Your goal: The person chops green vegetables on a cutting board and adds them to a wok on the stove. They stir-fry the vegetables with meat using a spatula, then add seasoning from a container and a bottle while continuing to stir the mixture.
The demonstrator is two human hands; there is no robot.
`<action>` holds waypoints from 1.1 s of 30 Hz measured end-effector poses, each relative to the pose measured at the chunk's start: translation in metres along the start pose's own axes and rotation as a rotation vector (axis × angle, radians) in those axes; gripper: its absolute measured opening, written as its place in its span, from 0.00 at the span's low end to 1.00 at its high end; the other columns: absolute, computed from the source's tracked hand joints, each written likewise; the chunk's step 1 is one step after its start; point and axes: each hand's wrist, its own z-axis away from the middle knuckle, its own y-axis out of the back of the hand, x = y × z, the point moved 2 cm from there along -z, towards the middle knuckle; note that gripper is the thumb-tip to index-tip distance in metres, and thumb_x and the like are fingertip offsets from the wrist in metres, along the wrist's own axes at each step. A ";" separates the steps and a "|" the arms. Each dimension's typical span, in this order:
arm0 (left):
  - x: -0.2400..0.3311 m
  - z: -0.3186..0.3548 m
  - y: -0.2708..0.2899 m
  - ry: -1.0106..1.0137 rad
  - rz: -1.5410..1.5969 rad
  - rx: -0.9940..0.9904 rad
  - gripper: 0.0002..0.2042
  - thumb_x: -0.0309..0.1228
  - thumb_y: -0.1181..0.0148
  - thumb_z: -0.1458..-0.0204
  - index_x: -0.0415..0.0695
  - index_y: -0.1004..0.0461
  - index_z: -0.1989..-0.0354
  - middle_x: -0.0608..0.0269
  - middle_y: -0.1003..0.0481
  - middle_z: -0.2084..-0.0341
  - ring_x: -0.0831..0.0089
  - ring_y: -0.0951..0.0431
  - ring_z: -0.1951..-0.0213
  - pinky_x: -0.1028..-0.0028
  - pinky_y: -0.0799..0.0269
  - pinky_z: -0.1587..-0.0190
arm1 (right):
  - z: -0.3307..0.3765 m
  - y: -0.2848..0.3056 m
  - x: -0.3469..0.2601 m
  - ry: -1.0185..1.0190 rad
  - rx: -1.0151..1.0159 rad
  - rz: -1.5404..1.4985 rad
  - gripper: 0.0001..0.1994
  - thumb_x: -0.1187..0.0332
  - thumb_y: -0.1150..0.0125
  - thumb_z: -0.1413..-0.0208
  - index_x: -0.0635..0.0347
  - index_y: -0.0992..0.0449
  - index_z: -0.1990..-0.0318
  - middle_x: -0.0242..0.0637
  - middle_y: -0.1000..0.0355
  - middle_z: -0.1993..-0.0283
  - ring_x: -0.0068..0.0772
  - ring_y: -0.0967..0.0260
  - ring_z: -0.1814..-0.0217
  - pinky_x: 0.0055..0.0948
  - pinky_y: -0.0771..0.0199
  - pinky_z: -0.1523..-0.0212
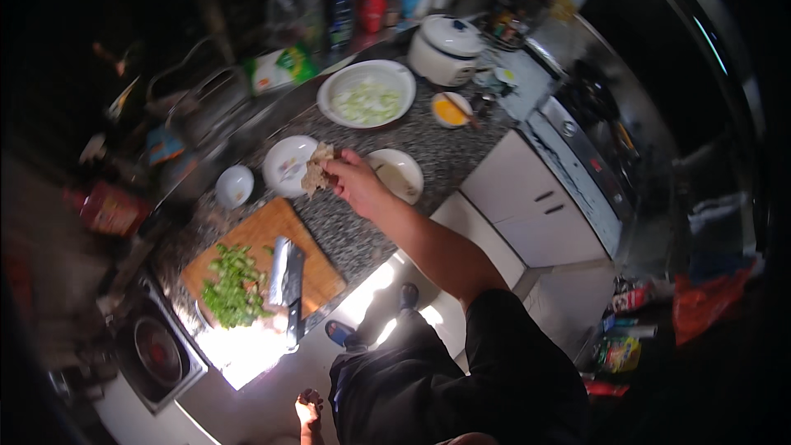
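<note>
My right hand [360,186] reaches over the counter, its fingers closed on a crumpled beige-brown piece [316,171], which looks like a rag or a scrubber. This piece hangs over the edge of a white plate [284,155]. Partly behind my right hand lies another white plate [404,173]. Low beside my body, my left hand [309,406] has its fingers curled, and what is in it, if anything, does not show. On the wooden cutting board [317,272] are chopped green vegetables [235,287] and a cleaver [287,268] with a black handle.
A white basin [328,97] of pale sliced vegetable stands at the back, beside a white rice cooker [445,66]. A bowl [451,110] holds yellow liquid and chopsticks. A small white bowl [235,187] sits left. A burner [159,350] is at lower left, white cabinets [527,214] right.
</note>
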 end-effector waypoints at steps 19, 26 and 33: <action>0.217 0.007 -0.471 -0.493 -0.128 -0.518 0.17 0.26 0.46 0.51 0.32 0.36 0.52 0.59 0.27 0.71 0.73 0.26 0.72 0.76 0.27 0.71 | 0.305 0.603 -0.479 0.635 1.132 0.477 0.13 0.66 0.40 0.54 0.52 0.34 0.60 0.23 0.32 0.70 0.13 0.37 0.72 0.15 0.44 0.76; 0.246 -0.042 -0.578 -0.487 -0.203 -0.559 0.12 0.23 0.44 0.54 0.37 0.28 0.59 0.60 0.26 0.67 0.77 0.25 0.73 0.81 0.29 0.74 | 0.175 0.700 -0.562 0.445 1.212 1.372 0.20 0.66 0.35 0.61 0.55 0.34 0.58 0.42 0.27 0.63 0.41 0.29 0.59 0.34 0.30 0.59; 0.343 -0.016 -0.656 -0.659 -0.636 -0.483 0.16 0.31 0.46 0.51 0.38 0.31 0.54 0.61 0.23 0.75 0.78 0.25 0.75 0.77 0.31 0.72 | 0.160 0.727 -0.567 0.268 1.144 1.912 0.25 0.63 0.38 0.59 0.53 0.33 0.49 0.39 0.36 0.48 0.45 0.37 0.48 0.39 0.34 0.51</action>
